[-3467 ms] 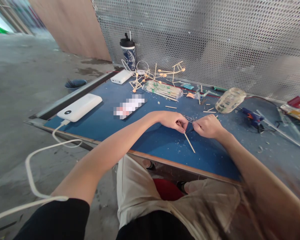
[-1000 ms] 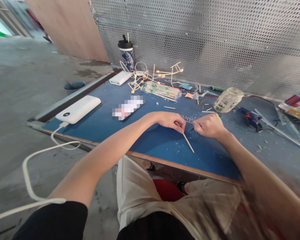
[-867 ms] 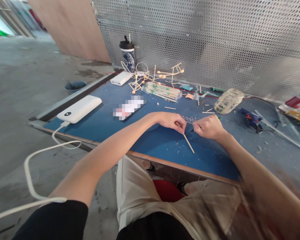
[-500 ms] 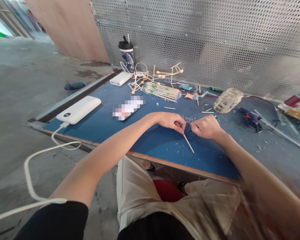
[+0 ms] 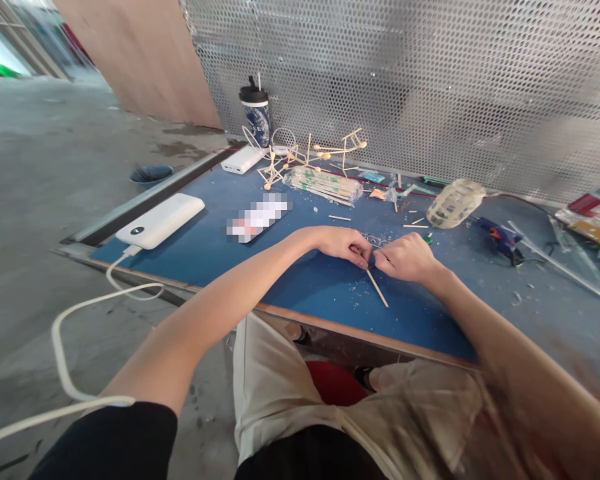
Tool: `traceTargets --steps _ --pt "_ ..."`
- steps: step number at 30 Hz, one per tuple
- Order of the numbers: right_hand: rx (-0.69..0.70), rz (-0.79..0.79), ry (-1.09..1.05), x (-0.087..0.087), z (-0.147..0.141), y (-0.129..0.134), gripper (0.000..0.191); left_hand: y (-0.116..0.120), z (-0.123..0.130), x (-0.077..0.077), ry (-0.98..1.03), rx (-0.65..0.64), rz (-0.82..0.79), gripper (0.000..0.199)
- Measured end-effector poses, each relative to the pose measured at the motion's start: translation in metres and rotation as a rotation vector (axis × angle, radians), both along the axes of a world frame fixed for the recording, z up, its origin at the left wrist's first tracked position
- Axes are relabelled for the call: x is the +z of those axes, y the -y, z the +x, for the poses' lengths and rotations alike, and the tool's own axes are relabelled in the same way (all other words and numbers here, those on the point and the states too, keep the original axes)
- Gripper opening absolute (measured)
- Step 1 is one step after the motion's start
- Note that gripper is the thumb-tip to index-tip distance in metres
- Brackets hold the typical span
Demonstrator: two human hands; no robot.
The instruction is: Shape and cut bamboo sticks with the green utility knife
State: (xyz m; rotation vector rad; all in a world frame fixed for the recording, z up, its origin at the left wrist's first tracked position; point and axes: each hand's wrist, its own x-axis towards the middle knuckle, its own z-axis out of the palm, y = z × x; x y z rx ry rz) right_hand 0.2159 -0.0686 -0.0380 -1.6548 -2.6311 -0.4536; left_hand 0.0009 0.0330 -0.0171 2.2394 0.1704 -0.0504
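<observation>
Over the blue tabletop [image 5: 300,280], my left hand [image 5: 347,245] is closed on a thin wooden stick [image 5: 379,289], whose free end points down and to the right. My right hand [image 5: 405,259] is closed right beside it, its fingertips close to the left fingers. Something small and dark shows between the two hands; what my right hand grips is too small to make out. Pale shavings lie around both hands. Short stick pieces [image 5: 415,226] lie behind my right hand.
Behind are a stick frame [image 5: 353,142], a bagged stick bundle [image 5: 324,183] and a lidded cup [image 5: 257,117]. A phone [image 5: 257,219] and a white power bank [image 5: 161,221] lie left. A clear ribbed container [image 5: 455,203] and blue glue gun [image 5: 501,239] are right.
My right hand has moved slightly left, closer to my left hand. My left hand and the stick have hardly moved.
</observation>
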Motion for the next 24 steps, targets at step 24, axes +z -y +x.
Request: traceTargets --steps 24 --pt "-0.018 -0.080 0.010 0.016 0.011 -0.001 0.059 0.001 -0.001 0.004 -0.017 -0.040 0.000 0.026"
